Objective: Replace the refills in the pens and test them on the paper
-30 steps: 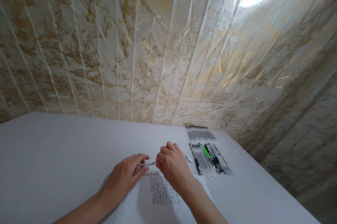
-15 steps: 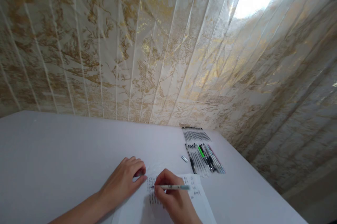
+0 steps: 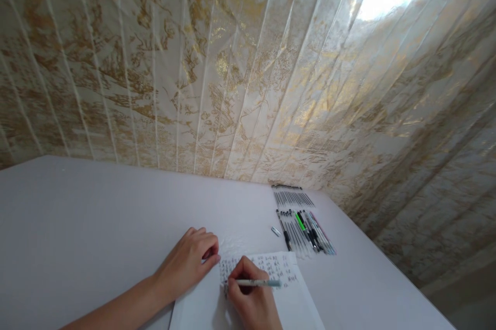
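Observation:
My right hand (image 3: pixel 253 296) is closed around a slim pen (image 3: pixel 259 283) with a pale barrel and a grey-blue end. Its tip rests at the left part of a white sheet of paper (image 3: pixel 287 314), among rows of dark handwritten characters too small to read. Part of the writing is hidden behind the fingers. My left hand (image 3: pixel 194 255) lies at the sheet's upper left corner with nothing in it. Its fingers are loosely bent and apart from the thumb, which touches the paper's edge.
Right of the sheet, several pens (image 3: pixel 315 234), one of them bright green, lie side by side near thin pen refills (image 3: pixel 296 234). A small cap-like piece (image 3: pixel 275 231) lies beside them. Another row of refills (image 3: pixel 292 198) sits farther back, near the patterned gold-and-white wall covering (image 3: pixel 217 87).
My right hand and the pen have shifted slightly down the sheet, uncovering more writing above. The left hand keeps its place at the corner. The whole view has moved a little.

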The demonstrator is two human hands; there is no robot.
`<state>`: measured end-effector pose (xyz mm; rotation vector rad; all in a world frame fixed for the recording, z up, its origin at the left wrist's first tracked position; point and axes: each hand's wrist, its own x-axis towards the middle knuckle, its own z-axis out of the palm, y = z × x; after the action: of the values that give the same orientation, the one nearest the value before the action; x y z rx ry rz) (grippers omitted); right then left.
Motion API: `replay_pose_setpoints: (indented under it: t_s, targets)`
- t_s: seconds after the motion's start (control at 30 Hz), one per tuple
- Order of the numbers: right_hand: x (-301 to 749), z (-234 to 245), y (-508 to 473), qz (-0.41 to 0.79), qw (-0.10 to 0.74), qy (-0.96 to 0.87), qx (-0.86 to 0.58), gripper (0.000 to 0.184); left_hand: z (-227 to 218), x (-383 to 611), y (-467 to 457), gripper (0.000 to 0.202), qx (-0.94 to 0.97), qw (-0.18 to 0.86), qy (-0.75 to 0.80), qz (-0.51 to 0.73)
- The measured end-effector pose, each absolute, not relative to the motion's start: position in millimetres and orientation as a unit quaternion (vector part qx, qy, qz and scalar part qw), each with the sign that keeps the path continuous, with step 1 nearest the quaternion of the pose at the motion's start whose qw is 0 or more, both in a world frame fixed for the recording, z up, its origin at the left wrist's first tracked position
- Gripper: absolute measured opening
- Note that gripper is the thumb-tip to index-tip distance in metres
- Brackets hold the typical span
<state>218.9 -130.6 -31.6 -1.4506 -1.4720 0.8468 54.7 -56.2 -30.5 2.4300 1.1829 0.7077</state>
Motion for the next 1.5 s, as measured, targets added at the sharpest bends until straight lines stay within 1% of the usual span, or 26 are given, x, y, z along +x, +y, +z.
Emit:
replay_pose_setpoints:
  t_s: [0.17, 0.53, 0.67, 0.77, 0.83, 0.93, 1.13, 1.5]
  targets:
    - [221.3, -35.1, -128.6, 0.33, 0.418, -0.614, -0.582, 0.009, -29.5, 54.8, -57.2, 0.014, 0.859, 0.17, 0.413, 0.251]
    - [220.3, -36.3, -128.6, 0.326, 0.428, -0.607, -0.585, 0.01, -28.8, 55.3, -56.5, 0.014, 0.86, 0.175, 0.412, 0.246]
    - [220.6, -27.9, -128.2, 0.344, 0.418, -0.615, -0.574, 0.005, -28.4, 54.9, -57.0, 0.016, 0.858, 0.176, 0.414, 0.246]
    - [220.4, -21.0, -127.8, 0.367, 0.41, -0.611, -0.569, 0.009, -28.1, 54.3, -57.1, 0.018, 0.86, 0.176, 0.41, 0.248]
    - [219.8, -19.5, -127.2, 0.371, 0.403, -0.606, -0.576, 0.008, -28.4, 54.1, -56.6, 0.019, 0.861, 0.176, 0.407, 0.247]
    - [218.8, -22.1, -126.4, 0.349, 0.395, -0.614, -0.587, 0.006, -29.1, 54.2, -55.6, 0.018, 0.862, 0.178, 0.405, 0.246]
    - [217.9, -26.2, -126.6, 0.307, 0.381, -0.648, -0.584, 0.009, -28.4, 55.3, -55.9, 0.017, 0.864, 0.187, 0.396, 0.25]
    - [218.2, -29.6, -129.3, 0.328, 0.371, -0.639, -0.589, 0.012, -29.1, 53.8, -57.6, 0.016, 0.866, 0.182, 0.385, 0.262]
